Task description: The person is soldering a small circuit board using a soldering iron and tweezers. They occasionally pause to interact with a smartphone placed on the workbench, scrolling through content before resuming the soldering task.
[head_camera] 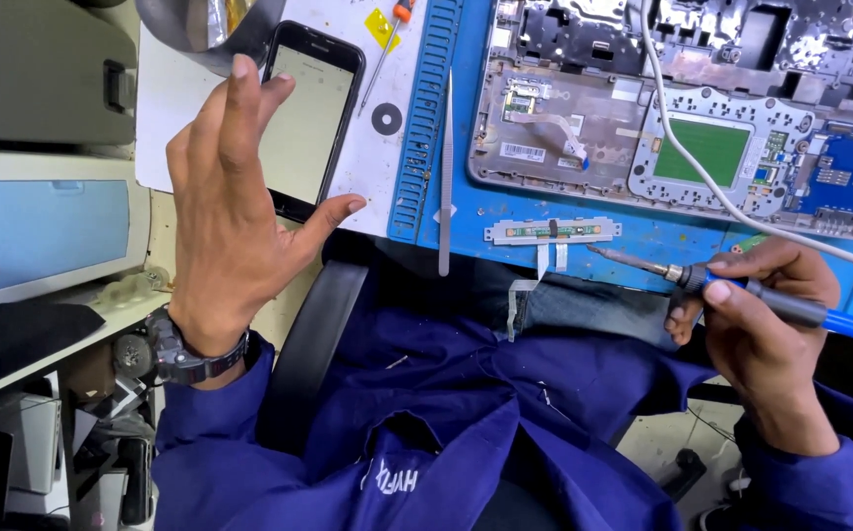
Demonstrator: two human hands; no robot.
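Right hand (pixel 761 315) gripping one blue-handled soldering iron (pixel 741 287), tip just beside one narrow button board (pixel 552 231) on the blue mat (pixel 643 241), left hand (pixel 235 211) spread open over one smartphone (pixel 308 118), one pair of tweezers (pixel 445 177), one opened laptop chassis (pixel 682 128) on the counter (pixel 372 177)

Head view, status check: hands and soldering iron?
Left hand open, raised over black smartphone. Right hand grips blue-handled soldering iron, tip near narrow grey button board. Metal tweezers lie alongside.

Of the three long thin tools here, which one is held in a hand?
The soldering iron with the blue handle, gripped in the right hand. The tweezers and the small screwdriver both lie untouched on the bench.
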